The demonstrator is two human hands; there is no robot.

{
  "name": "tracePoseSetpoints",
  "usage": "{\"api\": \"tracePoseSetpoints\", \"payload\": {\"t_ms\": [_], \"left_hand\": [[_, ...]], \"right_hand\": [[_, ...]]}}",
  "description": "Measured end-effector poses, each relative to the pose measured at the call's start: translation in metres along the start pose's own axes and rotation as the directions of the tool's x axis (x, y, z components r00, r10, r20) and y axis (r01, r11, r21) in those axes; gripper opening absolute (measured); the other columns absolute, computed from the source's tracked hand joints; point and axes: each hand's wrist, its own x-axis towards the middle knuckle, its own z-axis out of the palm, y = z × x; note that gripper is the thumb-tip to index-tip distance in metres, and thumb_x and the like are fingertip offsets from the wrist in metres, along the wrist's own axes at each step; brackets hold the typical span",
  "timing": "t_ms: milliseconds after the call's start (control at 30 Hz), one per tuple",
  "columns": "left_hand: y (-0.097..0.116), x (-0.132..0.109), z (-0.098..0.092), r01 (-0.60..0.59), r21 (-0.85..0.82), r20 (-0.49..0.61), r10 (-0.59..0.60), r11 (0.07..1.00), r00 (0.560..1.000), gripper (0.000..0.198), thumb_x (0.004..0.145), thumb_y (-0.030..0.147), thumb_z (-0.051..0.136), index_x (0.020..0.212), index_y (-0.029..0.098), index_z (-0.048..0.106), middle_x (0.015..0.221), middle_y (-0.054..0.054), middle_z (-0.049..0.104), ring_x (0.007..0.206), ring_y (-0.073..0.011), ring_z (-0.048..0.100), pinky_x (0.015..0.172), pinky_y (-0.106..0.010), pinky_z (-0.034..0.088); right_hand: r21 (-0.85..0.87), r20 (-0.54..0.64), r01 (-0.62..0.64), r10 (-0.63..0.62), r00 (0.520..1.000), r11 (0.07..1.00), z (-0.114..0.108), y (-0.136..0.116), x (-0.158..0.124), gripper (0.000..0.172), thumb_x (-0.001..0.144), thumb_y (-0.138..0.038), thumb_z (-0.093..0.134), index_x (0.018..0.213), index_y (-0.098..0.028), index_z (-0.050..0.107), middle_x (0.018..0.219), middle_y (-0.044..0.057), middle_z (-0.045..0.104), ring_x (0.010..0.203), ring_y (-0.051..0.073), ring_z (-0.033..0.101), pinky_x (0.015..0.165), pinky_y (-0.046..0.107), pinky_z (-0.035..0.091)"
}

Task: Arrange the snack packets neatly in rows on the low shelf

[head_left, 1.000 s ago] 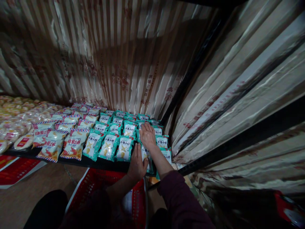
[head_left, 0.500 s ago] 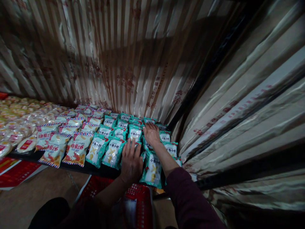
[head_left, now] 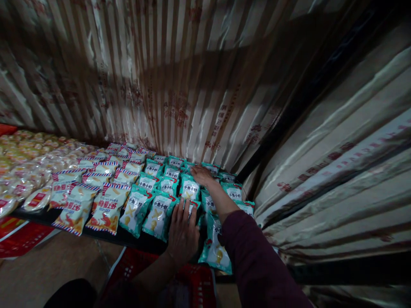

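- Green packets (head_left: pixel 189 185) sit at the black shelf's (head_left: pixel 120 236) right end.
- Left hand (head_left: pixel 183 237) lies flat, fingers slightly apart, on one at the shelf's front.
- Right hand (head_left: pixel 202 174) has shifted leftward at the shelf's rear, seemingly tending different packets; I cannot tell whether it grips.

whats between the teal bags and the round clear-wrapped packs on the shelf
Several rows of bags with striped edges lie between the teal bags and the round packs, as the head view shows.
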Motion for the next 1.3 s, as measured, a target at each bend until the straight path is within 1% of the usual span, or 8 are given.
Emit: {"api": "tracePoseSetpoints", "payload": {"t_ms": [200,467,633,733,833,933,1133,1300], "left_hand": [[0.001,-0.002,0.001,0.028,0.028,0.014,-0.029,0.999,0.999,0.052,0.082,0.015,0.05,0.133,0.011,0.043,0.148,-0.017,0.032,0.142,-0.0329,0.016,0.109,-0.053,0.034],[0.002,0.003,-0.002,0.066,-0.016,-0.002,-0.066,0.998,0.998,0.056,0.082,0.02,0.051,0.137,0.015,0.04,0.151,-0.014,0.028,0.142,-0.0334,0.017,0.107,-0.054,0.035],[0.0,0.003,-0.001,0.05,-0.006,0.009,-0.05,0.999,0.999,0.059,0.082,0.019,0.051,0.139,0.015,0.036,0.153,-0.014,0.023,0.142,-0.0334,0.015,0.106,-0.053,0.036],[-0.001,0.004,0.0,0.05,-0.003,0.022,-0.05,0.999,0.999,0.057,0.082,0.019,0.052,0.138,0.015,0.037,0.152,-0.014,0.026,0.142,-0.0332,0.016,0.106,-0.053,0.036],[-0.002,0.005,-0.003,0.04,-0.019,0.015,-0.039,0.999,0.999,0.054,0.084,0.021,0.052,0.136,0.015,0.039,0.151,-0.014,0.027,0.142,-0.033,0.017,0.107,-0.053,0.035],[-0.003,0.003,-0.009,0.018,-0.038,-0.009,-0.018,0.999,1.0,0.053,0.086,0.024,0.051,0.136,0.015,0.04,0.152,-0.015,0.025,0.142,-0.0338,0.015,0.108,-0.053,0.032],[-0.004,-0.012,-0.015,-0.012,-0.034,-0.006,0.012,0.999,1.0,0.057,0.085,0.022,0.05,0.139,0.012,0.036,0.152,-0.017,0.024,0.142,-0.0349,0.012,0.109,-0.053,0.031],[-0.005,-0.014,-0.009,-0.018,-0.045,0.07,0.021,0.999,0.997,0.056,0.084,0.021,0.05,0.137,0.01,0.038,0.152,-0.019,0.024,0.142,-0.0337,0.013,0.107,-0.052,0.035]], "right_hand": [[-0.015,0.003,0.006,-0.006,1.0,1.0,-0.003,0.004,-0.006,0.048,0.097,-0.039,0.025,0.104,-0.018,0.067,0.119,0.009,0.064,0.111,0.02,0.057,0.096,0.03,0.037],[0.02,-0.07,-0.02,0.021,0.997,1.0,-0.002,0.004,0.009,0.05,0.099,-0.037,0.016,0.123,-0.019,0.057,0.132,0.007,0.057,0.121,0.017,0.05,0.102,0.029,0.033],[0.049,-0.023,0.0,0.001,1.0,0.999,0.004,0.004,0.014,0.056,0.098,-0.045,0.017,0.113,-0.021,0.065,0.123,0.006,0.064,0.114,0.02,0.057,0.095,0.03,0.039],[0.059,-0.045,0.004,-0.002,0.999,0.998,0.002,0.003,0.01,0.057,0.099,-0.044,0.014,0.115,-0.02,0.064,0.123,0.007,0.064,0.114,0.02,0.057,0.094,0.029,0.039],[0.069,-0.095,0.033,-0.026,0.995,0.997,-0.005,0.001,0.001,0.056,0.099,-0.039,0.013,0.119,-0.018,0.061,0.125,0.008,0.062,0.115,0.018,0.056,0.097,0.028,0.038],[0.077,-0.14,0.105,-0.094,0.986,0.991,-0.01,-0.005,-0.016,0.047,0.099,-0.039,0.023,0.125,-0.02,0.057,0.129,0.005,0.059,0.121,0.017,0.051,0.103,0.027,0.034],[0.02,-0.178,0.357,-0.348,0.92,0.934,-0.008,-0.014,-0.057,0.039,0.089,-0.04,0.05,0.122,-0.022,0.06,0.13,0.006,0.059,0.134,0.024,0.038,0.11,0.042,0.028],[-0.027,-0.183,0.308,-0.308,0.934,0.951,-0.005,-0.018,-0.078,0.043,0.088,-0.031,0.052,0.128,-0.016,0.056,0.138,0.013,0.05,0.137,0.027,0.032,0.11,0.049,0.027]]}}
